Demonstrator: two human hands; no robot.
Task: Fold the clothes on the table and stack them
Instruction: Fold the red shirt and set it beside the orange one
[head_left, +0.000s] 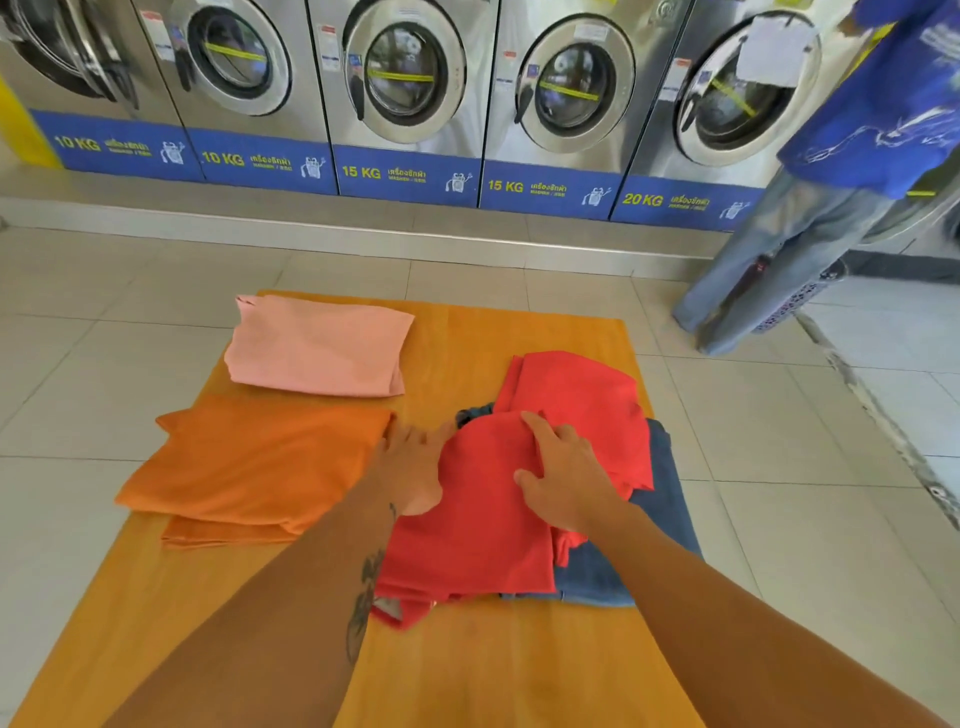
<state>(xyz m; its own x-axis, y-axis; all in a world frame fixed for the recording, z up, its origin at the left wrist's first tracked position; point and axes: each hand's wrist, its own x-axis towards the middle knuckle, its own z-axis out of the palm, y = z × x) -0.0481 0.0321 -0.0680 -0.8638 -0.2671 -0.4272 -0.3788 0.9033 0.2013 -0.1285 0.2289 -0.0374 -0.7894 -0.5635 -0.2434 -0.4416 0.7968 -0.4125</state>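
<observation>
A red garment (483, 525) lies crumpled on the right half of the yellow wooden table (493, 665), on top of blue denim (660, 499). My right hand (566, 473) presses on the red cloth and pinches a fold of it with thumb and fingers. My left hand (413, 462) lies flat with fingers apart at the red garment's left edge, partly tucked under that edge. A folded orange garment (249, 467) sits at the left. A folded pink garment (317, 345) lies behind it at the far left.
A row of front-loading washing machines (405, 88) stands along the far wall beyond a tiled floor (779, 467). A person in a blue shirt and jeans (810, 228) stands at the far right next to a patterned basket (795, 306).
</observation>
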